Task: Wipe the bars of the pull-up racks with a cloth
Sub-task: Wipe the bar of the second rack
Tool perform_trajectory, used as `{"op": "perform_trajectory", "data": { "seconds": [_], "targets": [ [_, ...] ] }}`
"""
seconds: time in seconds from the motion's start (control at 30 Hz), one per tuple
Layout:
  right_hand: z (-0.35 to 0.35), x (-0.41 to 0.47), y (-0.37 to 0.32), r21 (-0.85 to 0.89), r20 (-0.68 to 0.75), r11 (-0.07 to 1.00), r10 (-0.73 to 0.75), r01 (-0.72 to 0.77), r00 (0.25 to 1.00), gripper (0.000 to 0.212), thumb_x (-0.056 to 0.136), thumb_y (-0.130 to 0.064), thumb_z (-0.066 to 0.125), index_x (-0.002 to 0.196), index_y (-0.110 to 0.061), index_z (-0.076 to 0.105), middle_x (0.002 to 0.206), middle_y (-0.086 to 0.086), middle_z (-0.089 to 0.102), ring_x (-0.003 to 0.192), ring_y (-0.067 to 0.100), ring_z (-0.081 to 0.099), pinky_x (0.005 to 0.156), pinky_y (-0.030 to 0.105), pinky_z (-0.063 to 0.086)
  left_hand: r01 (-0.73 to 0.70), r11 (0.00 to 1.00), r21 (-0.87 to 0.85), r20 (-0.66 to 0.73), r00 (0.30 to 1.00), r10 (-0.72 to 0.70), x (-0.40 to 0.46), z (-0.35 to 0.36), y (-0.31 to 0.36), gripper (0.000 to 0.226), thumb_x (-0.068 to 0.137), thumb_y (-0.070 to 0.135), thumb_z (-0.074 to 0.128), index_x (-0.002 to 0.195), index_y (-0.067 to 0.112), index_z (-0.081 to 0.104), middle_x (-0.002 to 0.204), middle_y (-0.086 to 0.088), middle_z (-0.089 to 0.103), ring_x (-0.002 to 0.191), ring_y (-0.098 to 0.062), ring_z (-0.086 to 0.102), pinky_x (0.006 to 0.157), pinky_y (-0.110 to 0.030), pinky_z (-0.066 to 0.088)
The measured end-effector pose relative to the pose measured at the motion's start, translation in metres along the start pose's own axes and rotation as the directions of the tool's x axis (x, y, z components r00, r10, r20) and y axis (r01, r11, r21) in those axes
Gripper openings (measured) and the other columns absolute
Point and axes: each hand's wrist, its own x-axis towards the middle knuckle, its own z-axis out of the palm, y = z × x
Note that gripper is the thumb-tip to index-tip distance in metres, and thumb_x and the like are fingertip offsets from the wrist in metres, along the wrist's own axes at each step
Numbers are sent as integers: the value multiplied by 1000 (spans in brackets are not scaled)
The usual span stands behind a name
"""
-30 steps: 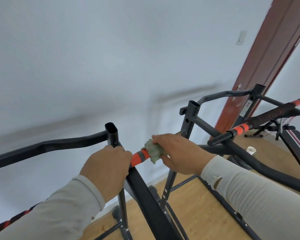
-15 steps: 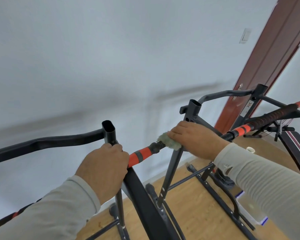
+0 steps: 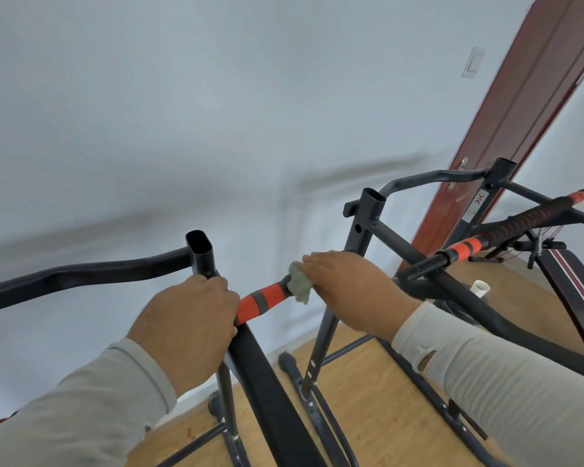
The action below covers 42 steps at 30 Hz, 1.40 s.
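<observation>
Two black pull-up racks stand side by side. The near rack's bar point(image 3: 262, 299) has an orange and grey grip. My left hand point(image 3: 186, 326) is closed around that bar's left end, beside the open upright tube point(image 3: 200, 252). My right hand point(image 3: 353, 288) presses a pale green cloth point(image 3: 300, 286) around the bar just right of the orange grip. The far rack's bar point(image 3: 479, 239) with black ribbed and orange grip runs up to the right.
A white wall is straight ahead. A brown door point(image 3: 520, 129) with a light switch point(image 3: 473, 62) beside it stands at the right. Rack legs and crossbars point(image 3: 312, 372) spread over the wooden floor point(image 3: 378, 406) below. A small white tube point(image 3: 481, 288) lies by the far rack.
My right hand slid the cloth right along the bar, then came back left toward the orange grip. My left hand stayed gripping the bar's end.
</observation>
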Motion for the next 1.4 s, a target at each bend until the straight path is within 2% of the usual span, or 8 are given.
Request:
{"op": "perform_trajectory", "data": {
  "seconds": [0.13,0.23,0.47,0.7,1.0,1.17,1.3,1.4],
  "targets": [
    [6,-6,-6,-39,-54,987,-156,154,986,50,86,-1,69,135,-12,61,132,6,68,120,25,65,107,41,49,-13,1000,-9,-12,1000,12,-1,-1,1,20,102,47,45,116,37,55,112,13,57,100,-11,57,90,-27,53],
    [-4,-17,42,-162,-6,986,-41,40,999,64,77,5,72,136,-14,60,131,6,69,120,27,65,107,42,47,-21,1000,6,-3,1000,21,-1,-2,1,22,101,47,48,119,36,54,116,12,58,103,-12,58,94,-28,53],
    [-24,2,42,-180,159,969,196,-167,968,27,85,-3,57,94,-27,51,94,-11,61,90,19,62,83,32,51,11,1000,-10,47,999,-10,0,-8,0,23,100,50,46,116,36,53,115,11,61,100,-15,62,93,-30,54],
    [0,-4,-6,35,-15,996,-80,80,997,55,86,6,58,136,-16,61,132,2,66,113,24,63,105,42,49,47,999,-19,88,995,-45,4,-9,2,21,102,54,40,98,33,41,105,7,64,93,-15,64,85,-30,53],
    [-20,6,34,-112,163,958,279,-263,946,31,82,4,57,95,-25,56,91,-8,60,90,19,60,81,32,53,12,1000,17,84,996,-13,3,-7,4,20,103,46,47,116,30,48,111,5,63,98,-17,65,90,-34,56],
    [-2,-2,-22,95,32,994,46,-49,998,54,86,5,57,131,-25,59,119,-6,65,113,15,58,108,34,44,30,1000,0,114,993,-29,5,-8,6,12,102,42,49,106,30,48,106,7,62,94,-17,65,86,-32,55],
    [12,-15,21,-33,-7,999,-14,14,1000,65,90,6,56,150,-17,48,150,2,55,139,20,49,120,30,22,58,997,-53,127,991,-51,3,-7,9,14,101,32,53,108,27,43,102,5,62,86,-17,65,80,-30,54],
    [11,-12,32,-82,-21,997,-4,3,1000,61,90,1,63,148,-15,51,147,3,58,136,22,54,117,32,30,57,998,-11,105,993,-55,4,-2,19,30,97,24,58,121,21,39,97,1,59,79,-20,61,75,-33,56]
  ]
}}
